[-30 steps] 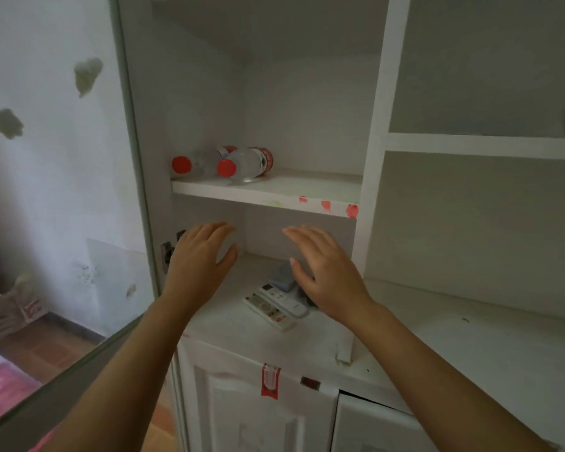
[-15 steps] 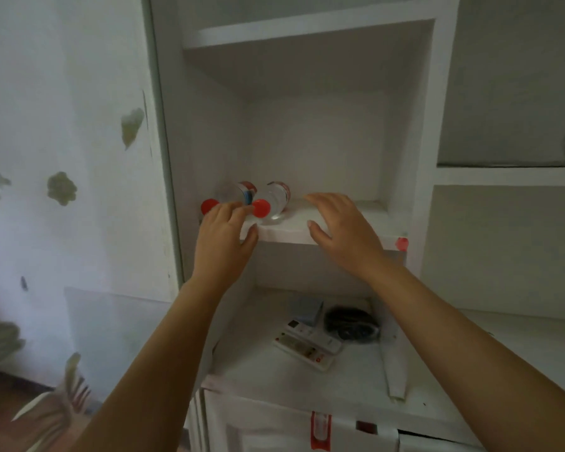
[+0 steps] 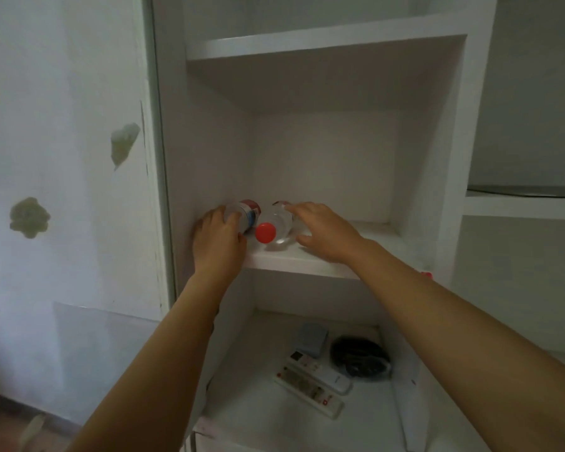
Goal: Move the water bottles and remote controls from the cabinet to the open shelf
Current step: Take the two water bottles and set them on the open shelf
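Two clear water bottles lie on their sides on the middle cabinet shelf (image 3: 307,259). My left hand (image 3: 217,243) curls over the neck of the left bottle (image 3: 250,215) and hides its cap. The right bottle (image 3: 279,223) points its red cap (image 3: 265,232) at me. My right hand (image 3: 323,236) rests against that bottle's right side, fingers spread over the top and thumb low in front. Both bottles still lie on the shelf. Two white remote controls (image 3: 318,370) (image 3: 307,388) sit side by side on the cabinet's lower surface.
A small grey box (image 3: 310,337) and a black cable bundle (image 3: 359,355) lie behind the remotes. The open shelf (image 3: 519,207) is to the right, past the white upright (image 3: 450,190). A white strip (image 3: 408,399) lies right of the remotes. The wall is on the left.
Both hands have risen from above the remotes to the middle shelf and reached in onto the bottles. The view has tilted up with them.
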Motion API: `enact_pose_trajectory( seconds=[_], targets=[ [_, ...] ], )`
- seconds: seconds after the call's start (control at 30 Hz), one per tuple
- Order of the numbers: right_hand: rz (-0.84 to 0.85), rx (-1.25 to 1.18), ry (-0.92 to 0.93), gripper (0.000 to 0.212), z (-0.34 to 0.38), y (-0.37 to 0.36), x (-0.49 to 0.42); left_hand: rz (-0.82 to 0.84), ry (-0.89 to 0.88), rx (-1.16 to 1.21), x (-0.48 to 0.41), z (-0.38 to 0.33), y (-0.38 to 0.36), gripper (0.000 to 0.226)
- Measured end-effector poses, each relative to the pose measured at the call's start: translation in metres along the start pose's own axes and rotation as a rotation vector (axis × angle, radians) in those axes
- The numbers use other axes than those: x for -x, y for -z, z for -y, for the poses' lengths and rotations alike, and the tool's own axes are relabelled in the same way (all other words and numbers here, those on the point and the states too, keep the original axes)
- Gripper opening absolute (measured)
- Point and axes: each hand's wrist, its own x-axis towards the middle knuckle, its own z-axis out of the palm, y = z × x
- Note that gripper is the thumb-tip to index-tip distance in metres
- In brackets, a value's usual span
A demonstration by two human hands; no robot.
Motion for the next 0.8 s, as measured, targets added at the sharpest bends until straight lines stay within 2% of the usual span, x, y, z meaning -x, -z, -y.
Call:
enact_pose_trajectory(
  seconds=[0.3, 0.6, 0.8],
  targets=[
    [0.036, 0.000, 0.054, 0.066, -0.011, -0.019, -0.034, -0.039, 0.062, 0.070, -0.014, 0.004, -0.007, 0.044],
    [0.030, -0.035, 0.079, 0.053, -0.002, -0.025, -0.044, -0.038, 0.086, 0.198, -0.016, 0.003, -0.005, 0.041],
    [-0.018, 0.090, 0.149, 0.060, -0.008, -0.024, -0.040, -0.036, 0.107, 0.281, -0.009, -0.003, 0.005, 0.040]
  ],
)
